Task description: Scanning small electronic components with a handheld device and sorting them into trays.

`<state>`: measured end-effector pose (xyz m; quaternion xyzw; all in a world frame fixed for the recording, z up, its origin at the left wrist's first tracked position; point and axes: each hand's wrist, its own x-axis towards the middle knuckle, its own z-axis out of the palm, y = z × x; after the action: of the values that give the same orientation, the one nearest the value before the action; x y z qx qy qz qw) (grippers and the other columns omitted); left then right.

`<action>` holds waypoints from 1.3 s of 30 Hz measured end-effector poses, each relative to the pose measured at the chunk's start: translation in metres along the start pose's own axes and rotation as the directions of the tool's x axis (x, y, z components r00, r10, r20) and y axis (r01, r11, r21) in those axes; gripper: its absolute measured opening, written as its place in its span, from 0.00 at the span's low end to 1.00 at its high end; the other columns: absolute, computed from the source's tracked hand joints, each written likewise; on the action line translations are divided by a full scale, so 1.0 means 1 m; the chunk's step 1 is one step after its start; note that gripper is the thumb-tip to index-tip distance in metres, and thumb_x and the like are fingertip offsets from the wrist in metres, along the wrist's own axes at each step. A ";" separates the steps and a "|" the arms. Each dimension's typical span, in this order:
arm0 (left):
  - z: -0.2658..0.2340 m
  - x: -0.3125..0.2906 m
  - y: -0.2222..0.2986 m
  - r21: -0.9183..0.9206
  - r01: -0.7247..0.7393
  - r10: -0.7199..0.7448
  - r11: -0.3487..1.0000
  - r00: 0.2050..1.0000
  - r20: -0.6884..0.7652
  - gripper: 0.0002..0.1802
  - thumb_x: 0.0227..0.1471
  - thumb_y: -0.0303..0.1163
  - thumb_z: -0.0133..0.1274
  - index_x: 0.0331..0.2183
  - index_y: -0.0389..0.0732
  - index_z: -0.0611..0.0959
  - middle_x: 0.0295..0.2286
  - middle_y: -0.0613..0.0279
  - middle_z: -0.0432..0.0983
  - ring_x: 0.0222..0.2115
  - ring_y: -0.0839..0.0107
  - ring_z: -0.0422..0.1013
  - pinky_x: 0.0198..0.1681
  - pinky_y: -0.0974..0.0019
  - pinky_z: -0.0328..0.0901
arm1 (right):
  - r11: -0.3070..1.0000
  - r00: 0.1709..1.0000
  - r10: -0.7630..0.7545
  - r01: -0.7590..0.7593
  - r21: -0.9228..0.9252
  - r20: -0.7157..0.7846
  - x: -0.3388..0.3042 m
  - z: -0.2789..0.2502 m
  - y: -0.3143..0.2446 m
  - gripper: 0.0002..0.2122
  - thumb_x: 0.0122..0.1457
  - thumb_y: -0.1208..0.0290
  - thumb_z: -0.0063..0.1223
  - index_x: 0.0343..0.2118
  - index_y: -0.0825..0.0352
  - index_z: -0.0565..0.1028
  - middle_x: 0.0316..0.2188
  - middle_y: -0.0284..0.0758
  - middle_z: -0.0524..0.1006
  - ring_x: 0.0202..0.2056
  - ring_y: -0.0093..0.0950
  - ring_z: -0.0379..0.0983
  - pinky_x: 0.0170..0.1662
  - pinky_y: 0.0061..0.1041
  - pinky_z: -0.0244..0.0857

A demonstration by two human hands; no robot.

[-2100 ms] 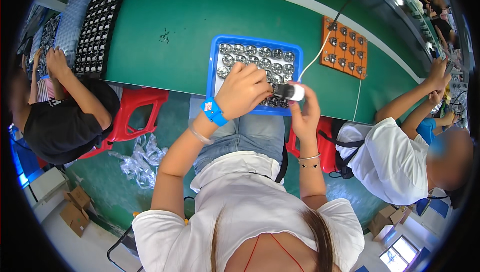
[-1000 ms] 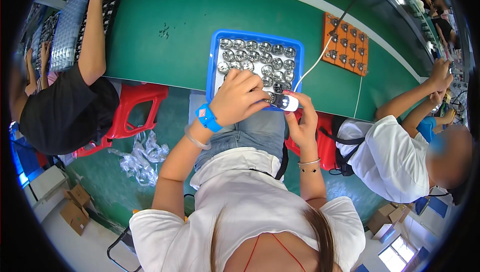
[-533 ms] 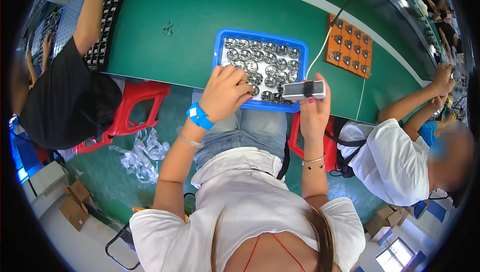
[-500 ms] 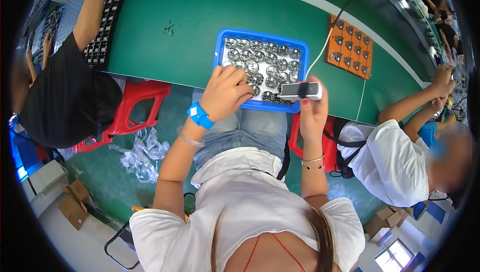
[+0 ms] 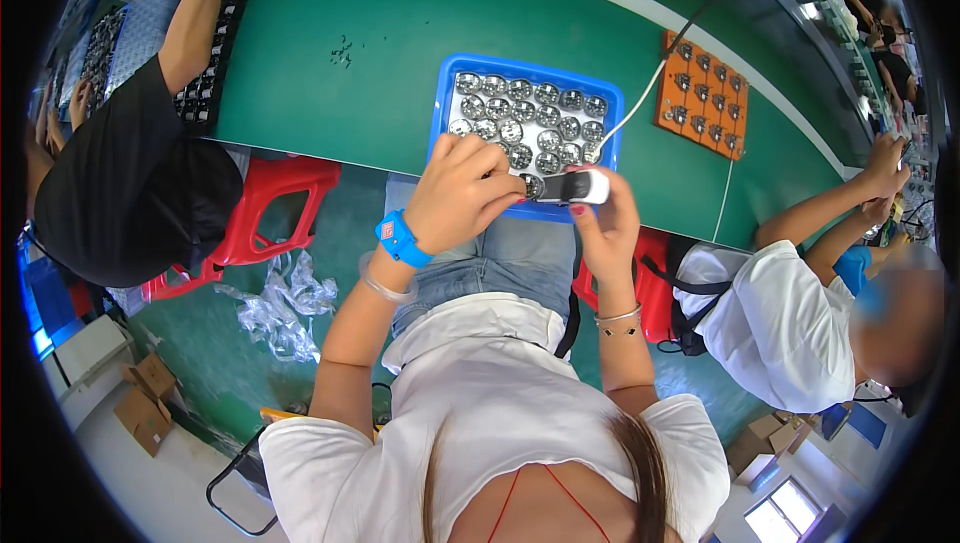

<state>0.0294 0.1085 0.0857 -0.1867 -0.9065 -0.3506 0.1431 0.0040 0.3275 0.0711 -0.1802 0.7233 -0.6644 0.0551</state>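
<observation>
My right hand [image 5: 600,228] grips a small white and grey hand tool [image 5: 574,187] held level over the near edge of a blue tray [image 5: 437,115]. The tray holds several round silver parts [image 5: 530,123] in rows. My left hand [image 5: 462,195], with a blue band on the wrist, has its fingers bent at the tool's left end; whether it pinches a small part there is hidden. A white cable [image 5: 640,103] runs from the tool's area across the tray toward the far side of the table.
The tray sits on a green table [image 5: 330,93]. An orange board with small round fittings [image 5: 703,93] lies at the right. A person in black [image 5: 130,193] reaches over dark trays [image 5: 215,43] at the left; a person in white [image 5: 790,313] works at the right. Red stools [image 5: 270,208] stand beneath.
My right hand has brought the tool lower and left, down to the tray's near edge, and my left hand has closed in on its end. The person at the left has leaned further in.
</observation>
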 end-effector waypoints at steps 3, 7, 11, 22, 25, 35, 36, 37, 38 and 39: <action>0.003 -0.001 -0.005 0.081 -0.034 0.032 0.996 0.999 0.034 0.09 0.37 0.37 0.63 0.26 0.48 0.82 0.25 0.70 0.66 0.31 0.68 0.63 0.37 0.65 0.54 | 0.994 0.990 -0.002 0.017 0.106 -0.141 0.002 -0.004 -0.006 0.18 0.59 0.72 0.52 0.51 0.70 0.64 0.45 0.39 0.72 0.47 0.28 0.69 0.53 0.28 0.60; 0.007 0.005 -0.003 0.051 0.066 -0.067 0.997 0.998 0.016 0.11 0.36 0.39 0.65 0.24 0.47 0.81 0.24 0.71 0.66 0.30 0.69 0.63 0.37 0.64 0.54 | 0.999 0.993 -0.014 0.018 0.034 -0.117 0.007 -0.010 -0.008 0.19 0.58 0.73 0.53 0.52 0.71 0.64 0.46 0.39 0.72 0.48 0.27 0.68 0.53 0.27 0.60; 0.022 0.019 0.001 0.145 0.151 -0.133 0.978 0.983 -0.125 0.09 0.36 0.37 0.64 0.22 0.47 0.81 0.24 0.72 0.66 0.30 0.70 0.63 0.36 0.63 0.53 | 0.999 0.994 -0.016 0.020 0.036 -0.104 0.010 -0.009 -0.007 0.19 0.58 0.74 0.53 0.51 0.71 0.65 0.46 0.40 0.72 0.48 0.27 0.68 0.53 0.27 0.60; 0.006 0.015 0.011 0.057 0.116 -0.108 0.992 0.986 -0.126 0.06 0.38 0.32 0.62 0.25 0.50 0.83 0.23 0.73 0.66 0.30 0.71 0.63 0.37 0.65 0.52 | 0.952 0.986 -0.110 0.142 -0.272 0.127 0.029 -0.001 -0.011 0.19 0.48 0.78 0.57 0.46 0.67 0.73 0.42 0.40 0.75 0.44 0.36 0.71 0.49 0.29 0.62; 0.005 0.015 0.009 0.044 0.112 -0.106 0.993 0.988 -0.113 0.05 0.38 0.32 0.62 0.24 0.50 0.83 0.23 0.73 0.66 0.30 0.71 0.63 0.37 0.65 0.52 | 0.965 0.983 -0.111 0.142 -0.221 0.150 0.029 -0.002 -0.006 0.18 0.52 0.78 0.56 0.47 0.68 0.72 0.43 0.39 0.75 0.44 0.33 0.71 0.49 0.28 0.62; 0.001 0.021 -0.016 0.102 0.090 -0.085 0.991 0.995 -0.055 0.07 0.41 0.32 0.60 0.29 0.48 0.84 0.27 0.70 0.67 0.33 0.69 0.64 0.39 0.63 0.53 | 0.993 0.991 -0.074 0.084 0.078 -0.115 0.026 -0.009 -0.004 0.18 0.59 0.74 0.52 0.51 0.71 0.64 0.47 0.42 0.72 0.49 0.29 0.68 0.55 0.30 0.59; 0.001 0.022 -0.020 0.103 0.089 -0.084 0.991 0.995 -0.054 0.07 0.41 0.32 0.60 0.29 0.48 0.84 0.27 0.70 0.67 0.33 0.69 0.64 0.39 0.63 0.53 | 0.995 0.993 -0.087 0.090 0.034 -0.079 0.026 -0.008 -0.003 0.18 0.59 0.75 0.52 0.51 0.71 0.64 0.47 0.42 0.73 0.49 0.29 0.68 0.55 0.29 0.58; 0.001 0.025 -0.024 0.170 0.091 -0.082 0.981 0.995 -0.056 0.07 0.41 0.32 0.60 0.29 0.48 0.83 0.27 0.70 0.67 0.33 0.69 0.64 0.39 0.63 0.53 | 0.995 0.994 -0.100 0.099 -0.010 -0.040 0.027 -0.008 -0.003 0.18 0.59 0.75 0.52 0.51 0.71 0.65 0.47 0.41 0.73 0.49 0.29 0.68 0.55 0.29 0.58; 0.002 0.026 -0.028 0.237 0.092 -0.081 0.967 0.995 -0.057 0.07 0.41 0.31 0.61 0.29 0.48 0.83 0.27 0.70 0.67 0.33 0.69 0.64 0.39 0.63 0.54 | 0.992 0.992 -0.127 0.126 -0.030 -0.023 0.028 -0.008 0.001 0.17 0.58 0.76 0.53 0.50 0.70 0.66 0.47 0.40 0.73 0.49 0.28 0.68 0.55 0.29 0.58; 0.002 0.028 -0.030 0.238 0.093 -0.081 0.967 0.995 -0.059 0.07 0.41 0.31 0.61 0.29 0.48 0.83 0.27 0.70 0.67 0.33 0.69 0.64 0.39 0.63 0.54 | 0.991 0.991 -0.129 0.128 -0.030 -0.021 0.029 -0.007 0.001 0.17 0.58 0.76 0.53 0.50 0.70 0.66 0.47 0.40 0.73 0.49 0.28 0.68 0.55 0.29 0.58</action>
<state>-0.0088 0.0966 0.0776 -0.1195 -0.9457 -0.2488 0.1714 -0.0256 0.3240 0.0754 -0.2195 0.7202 -0.6581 0.0012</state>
